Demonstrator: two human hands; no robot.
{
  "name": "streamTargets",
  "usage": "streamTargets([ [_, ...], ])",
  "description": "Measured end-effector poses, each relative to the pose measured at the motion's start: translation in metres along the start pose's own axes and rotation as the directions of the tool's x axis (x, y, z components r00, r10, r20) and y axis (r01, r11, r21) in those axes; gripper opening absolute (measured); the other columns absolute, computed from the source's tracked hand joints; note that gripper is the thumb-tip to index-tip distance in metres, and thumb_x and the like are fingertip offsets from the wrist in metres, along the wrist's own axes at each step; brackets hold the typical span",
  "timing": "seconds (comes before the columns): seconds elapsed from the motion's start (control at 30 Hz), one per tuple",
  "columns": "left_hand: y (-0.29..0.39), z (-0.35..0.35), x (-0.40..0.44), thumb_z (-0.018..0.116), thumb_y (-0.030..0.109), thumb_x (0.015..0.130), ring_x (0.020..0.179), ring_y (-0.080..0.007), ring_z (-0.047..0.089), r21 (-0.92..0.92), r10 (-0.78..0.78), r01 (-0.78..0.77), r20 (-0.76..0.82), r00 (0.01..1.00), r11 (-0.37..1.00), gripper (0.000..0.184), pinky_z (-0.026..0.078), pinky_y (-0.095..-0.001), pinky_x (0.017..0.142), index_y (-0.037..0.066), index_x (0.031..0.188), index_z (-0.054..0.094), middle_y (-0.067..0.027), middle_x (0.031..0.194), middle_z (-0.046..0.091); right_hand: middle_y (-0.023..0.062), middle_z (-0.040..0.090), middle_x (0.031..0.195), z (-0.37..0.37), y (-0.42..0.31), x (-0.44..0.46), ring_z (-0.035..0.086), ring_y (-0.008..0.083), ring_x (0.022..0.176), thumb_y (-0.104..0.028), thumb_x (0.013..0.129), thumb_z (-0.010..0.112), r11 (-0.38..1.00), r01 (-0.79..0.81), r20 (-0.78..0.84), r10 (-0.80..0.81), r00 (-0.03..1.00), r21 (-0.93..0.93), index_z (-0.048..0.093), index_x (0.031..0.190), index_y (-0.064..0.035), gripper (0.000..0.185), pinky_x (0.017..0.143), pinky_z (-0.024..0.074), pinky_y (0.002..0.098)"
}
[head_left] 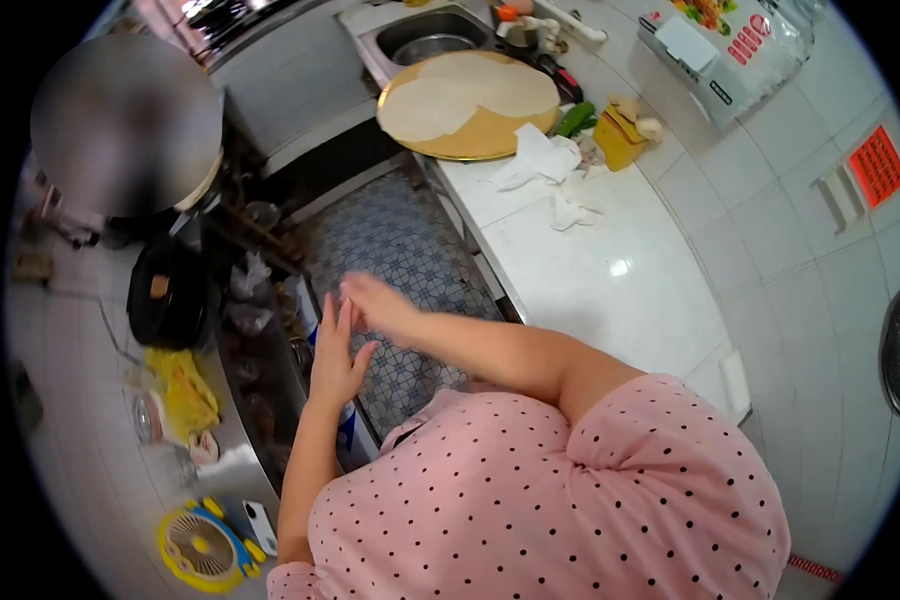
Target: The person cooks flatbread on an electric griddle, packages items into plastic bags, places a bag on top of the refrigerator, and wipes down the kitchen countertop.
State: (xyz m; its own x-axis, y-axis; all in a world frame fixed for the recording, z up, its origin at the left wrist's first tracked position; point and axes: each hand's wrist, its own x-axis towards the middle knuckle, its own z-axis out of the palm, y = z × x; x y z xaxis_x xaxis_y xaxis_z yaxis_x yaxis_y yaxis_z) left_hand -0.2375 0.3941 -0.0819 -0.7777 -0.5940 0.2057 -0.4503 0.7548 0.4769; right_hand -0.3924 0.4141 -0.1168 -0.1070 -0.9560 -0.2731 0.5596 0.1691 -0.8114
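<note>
Over the tiled floor, my left hand (338, 362) points upward with its fingers stretched out and its thumb apart. My right hand (378, 306) meets it from the right, touching around the left fingertips. The right fingers look extended but are slightly blurred. No object shows in either hand. The white counter (610, 265) lies to the right of the hands, and a metal shelf edge (232, 400) is on their left.
A round golden board (425, 135) with flat pale sheets stands by the sink (432, 45). White cloths (540, 160), a green item (575, 120) and a yellow box (618, 138) are beside it. At left are a black appliance (168, 290), yellow bag (182, 390), fan (202, 545) and phone (260, 527).
</note>
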Motion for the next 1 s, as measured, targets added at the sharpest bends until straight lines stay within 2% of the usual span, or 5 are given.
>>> streamTargets([
  [0.1, -0.029, 0.007, 0.01, 0.063, 0.018, 0.084, 0.127, -0.0416, 0.043, -0.06, -0.147, 0.163, 0.219, 0.965, 0.985, 0.056, 0.041, -0.0396, 0.1, 0.007, 0.136, 0.044, -0.0245, 0.145, 0.033, 0.0202, 0.055, 0.121, -0.128, -0.036, 0.029, 0.057, 0.0314, 0.108, -0.027, 0.088, 0.061, 0.555, 0.231, -0.239, -0.646, 0.725, -0.799, 0.044, 0.131, -0.0011, 0.053, 0.092, 0.0445, 0.039],
  [0.23, -0.093, 0.027, 0.027, 0.064, 0.015, 0.083, 0.123, -0.0398, 0.047, -0.093, -0.21, 0.267, 0.399, 0.893, 0.959, 0.047, 0.04, -0.0384, 0.1, 0.004, 0.127, 0.053, -0.0241, 0.14, 0.041, 0.0238, 0.013, 0.151, -0.265, -0.094, 0.014, 0.008, 0.0484, 0.138, -0.056, 0.081, 0.059, 0.42, -0.632, -0.677, -0.698, 0.234, -0.651, 0.028, 0.146, -0.0197, 0.081, 0.097, 0.0181, 0.0746],
  [0.47, -0.134, 0.067, 0.174, 0.063, 0.018, 0.084, 0.117, -0.0413, 0.05, -0.172, 0.127, -0.029, 0.59, 0.797, 0.985, 0.04, 0.044, -0.0403, 0.095, 0.005, 0.121, 0.058, -0.0244, 0.134, 0.046, 0.0221, 0.009, 0.152, -0.3, -0.1, 0.058, 0.02, 0.0476, 0.135, -0.049, 0.075, 0.069, 0.32, -0.802, -0.805, -0.51, 0.302, -0.504, 0.048, 0.133, -0.0235, 0.067, 0.103, 0.0219, 0.0673],
  [0.63, -0.122, 0.107, 0.286, 0.062, 0.016, 0.086, 0.112, -0.0396, 0.054, -0.279, 0.396, -0.284, 0.567, 0.722, 0.917, 0.035, 0.046, -0.0403, 0.092, 0.004, 0.118, 0.059, -0.022, 0.129, 0.051, 0.0243, 0.045, 0.128, -0.308, -0.042, 0.052, 0.046, 0.0411, 0.115, 0.0, 0.072, 0.06, 0.366, -0.493, -0.478, -0.87, 0.119, -0.789, 0.058, 0.106, -0.0049, 0.034, 0.096, 0.04, 0.0425],
  [1.0, -0.025, 0.181, 0.313, 0.06, 0.011, 0.086, 0.114, -0.0372, 0.052, -0.523, 0.69, -0.458, 0.452, 0.566, 0.719, 0.041, 0.045, -0.0401, 0.093, 0.006, 0.126, 0.054, -0.0199, 0.127, 0.052, 0.0225, 0.029, 0.144, -0.198, -0.057, 0.013, 0.027, 0.0428, 0.133, -0.021, 0.073, 0.064, 0.098, -0.574, -0.439, -0.75, 0.494, -0.813, 0.057, 0.125, -0.0169, 0.053, 0.105, 0.0281, 0.0579],
])
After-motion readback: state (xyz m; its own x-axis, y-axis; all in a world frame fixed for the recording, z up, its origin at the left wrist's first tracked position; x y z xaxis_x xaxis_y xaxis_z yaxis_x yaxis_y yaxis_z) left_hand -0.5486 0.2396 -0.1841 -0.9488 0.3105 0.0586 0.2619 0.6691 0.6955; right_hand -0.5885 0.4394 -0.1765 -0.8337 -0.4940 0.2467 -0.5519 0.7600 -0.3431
